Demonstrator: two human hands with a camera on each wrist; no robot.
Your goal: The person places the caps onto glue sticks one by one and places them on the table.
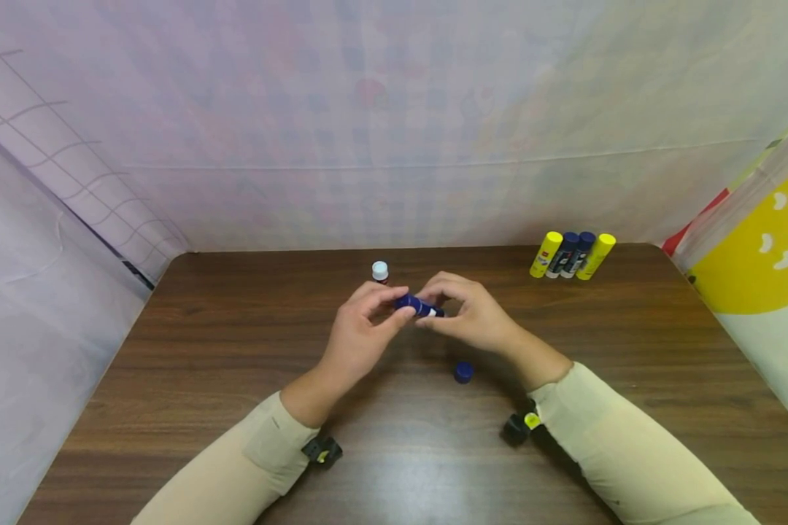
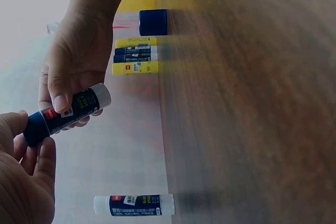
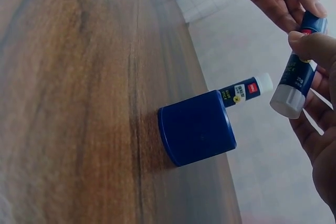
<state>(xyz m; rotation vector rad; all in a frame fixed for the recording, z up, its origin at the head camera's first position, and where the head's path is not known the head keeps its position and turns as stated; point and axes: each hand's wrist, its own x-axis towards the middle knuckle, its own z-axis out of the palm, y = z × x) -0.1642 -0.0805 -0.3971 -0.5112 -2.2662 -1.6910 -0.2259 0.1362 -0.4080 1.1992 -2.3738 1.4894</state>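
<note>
Both hands hold one dark blue glue stick (image 1: pixel 422 306) above the table. My left hand (image 1: pixel 361 326) pinches its blue cap (image 2: pixel 35 128) between thumb and fingers. The right hand (image 1: pixel 476 313) grips the labelled body, its thumb lying across the label; the white base end (image 3: pixel 288 101) sticks out past the fingers. Beyond the left hand stands a second glue stick (image 2: pixel 135 205), upright, its white top (image 1: pixel 380 270) without a blue cap. A loose blue cap (image 1: pixel 463 372) sits on the table on the near side of the right hand.
At the back right of the wooden table (image 1: pixel 236 364), two yellow glue sticks (image 1: pixel 546 254) and two dark blue ones (image 1: pixel 577 254) stand in a row. A pale patterned cloth (image 1: pixel 394 146) hangs behind the table's back edge.
</note>
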